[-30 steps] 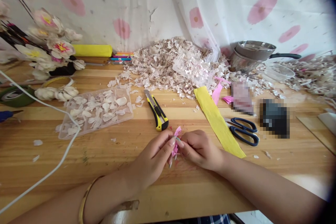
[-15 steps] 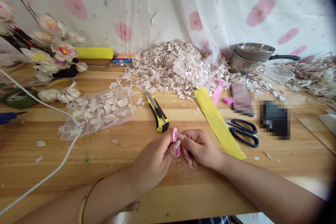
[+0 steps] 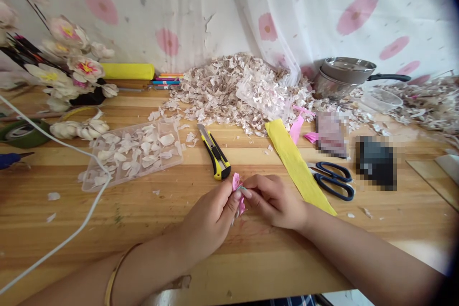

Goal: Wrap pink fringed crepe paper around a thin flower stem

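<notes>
Both hands meet just above the wooden table (image 3: 179,248) near its front edge. My left hand (image 3: 211,217) and my right hand (image 3: 274,201) each pinch a small pink paper piece (image 3: 236,186) between thumb and fingertips. Part of the pink piece is hidden behind the fingers. A yellow and black utility knife (image 3: 215,153) lies just beyond my left hand. A yellow crepe paper strip (image 3: 296,165) and blue-handled scissors (image 3: 333,179) lie beside my right hand.
A clear tray of pale petals (image 3: 132,153) sits at the left, crossed by a white cable (image 3: 71,172). A big heap of petal scraps (image 3: 233,91), a metal pan (image 3: 344,74), paper flowers (image 3: 68,67), green tape (image 3: 21,134) and pens (image 3: 165,80) line the back.
The hands stay pinched on the pink piece and have shifted slightly up and away. The pink paper has been turned a little between the fingertips.
</notes>
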`<state>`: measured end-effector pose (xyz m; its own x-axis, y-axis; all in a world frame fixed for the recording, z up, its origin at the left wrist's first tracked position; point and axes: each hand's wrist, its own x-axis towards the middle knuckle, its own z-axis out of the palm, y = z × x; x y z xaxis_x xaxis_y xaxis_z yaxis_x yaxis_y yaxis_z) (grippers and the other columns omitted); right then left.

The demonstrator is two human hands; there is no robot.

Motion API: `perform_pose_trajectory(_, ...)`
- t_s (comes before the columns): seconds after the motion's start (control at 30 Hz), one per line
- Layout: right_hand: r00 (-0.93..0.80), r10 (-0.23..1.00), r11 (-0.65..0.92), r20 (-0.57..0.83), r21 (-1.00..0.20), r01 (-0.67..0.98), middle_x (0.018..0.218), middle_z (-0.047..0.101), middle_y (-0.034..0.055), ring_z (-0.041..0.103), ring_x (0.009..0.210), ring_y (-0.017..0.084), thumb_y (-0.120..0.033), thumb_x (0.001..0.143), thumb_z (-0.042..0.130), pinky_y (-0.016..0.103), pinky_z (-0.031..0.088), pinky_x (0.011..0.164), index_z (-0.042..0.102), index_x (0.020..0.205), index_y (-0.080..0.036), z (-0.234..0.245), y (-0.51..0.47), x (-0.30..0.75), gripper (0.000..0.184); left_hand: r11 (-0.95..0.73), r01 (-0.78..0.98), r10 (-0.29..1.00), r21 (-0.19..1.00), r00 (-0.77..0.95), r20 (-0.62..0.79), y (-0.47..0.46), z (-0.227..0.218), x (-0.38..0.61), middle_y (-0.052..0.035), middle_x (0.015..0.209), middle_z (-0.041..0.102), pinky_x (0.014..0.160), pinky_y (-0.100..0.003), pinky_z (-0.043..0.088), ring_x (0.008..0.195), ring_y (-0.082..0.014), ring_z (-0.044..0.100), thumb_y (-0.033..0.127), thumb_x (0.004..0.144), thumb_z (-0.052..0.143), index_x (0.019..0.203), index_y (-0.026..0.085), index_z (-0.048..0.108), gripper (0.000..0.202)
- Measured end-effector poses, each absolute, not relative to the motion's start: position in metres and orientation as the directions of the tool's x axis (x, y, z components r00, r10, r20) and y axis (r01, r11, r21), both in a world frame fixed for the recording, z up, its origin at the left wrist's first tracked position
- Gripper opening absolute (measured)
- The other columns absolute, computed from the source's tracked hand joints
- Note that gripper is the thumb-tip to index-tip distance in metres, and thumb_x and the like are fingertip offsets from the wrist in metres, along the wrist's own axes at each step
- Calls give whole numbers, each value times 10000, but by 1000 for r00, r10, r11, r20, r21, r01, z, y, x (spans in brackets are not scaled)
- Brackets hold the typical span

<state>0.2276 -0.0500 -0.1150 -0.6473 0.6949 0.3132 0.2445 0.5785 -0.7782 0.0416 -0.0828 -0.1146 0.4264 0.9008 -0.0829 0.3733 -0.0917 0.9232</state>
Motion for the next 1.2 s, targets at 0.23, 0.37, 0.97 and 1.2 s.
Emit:
perform_pose_trajectory(0.23, -669, 691, 610, 273, -716, 339, 665, 628, 52, 592, 556, 139, -274, 988, 326, 238, 438, 533, 471, 788, -200, -114, -53, 224, 257, -87, 365, 895, 927, 438, -88, -85, -114, 42, 3, 717, 539, 622, -276, 397, 641, -143, 510, 428, 995, 271, 899, 197, 477, 324)
perform_pose_trajectory(0.37, -660, 728, 475, 185, -831, 291, 601, 587, 12, 548, 500, 115, -359, 1006, 288, 219, 415, 499, 471, 778, -200, -110, -59, 221, 333, -129, 371, 882, 920, 467, -64, -86, -112, 44, 3, 691, 517, 618, -272, 391, 645, -146, 498, 428, 995, 273, 819, 200, 473, 351)
perform_pose_trajectory(0.97, -560, 803, 436, 201, -840, 323, 594, 545, -1, 482, 485, 115, -341, 992, 355, 223, 379, 480, 429, 759, -212, -119, -62, 220, 277, -44, 308, 898, 950, 428, -97, -85, -112, 45, 16, 702, 494, 603, -273, 404, 622, -137, 484, 438, 991, 281, 897, 203, 457, 309)
perform_pose_trajectory(1.2, -524, 837, 314, 155, -922, 229, 529, 483, -42, 434, 434, 83, -337, 1003, 357, 197, 373, 479, 444, 705, -201, -114, -65, 216, 339, -117, 399, 877, 909, 471, -94, -87, -112, 43, -2, 720, 528, 630, -291, 389, 657, -149, 501, 430, 998, 259, 891, 194, 470, 334)
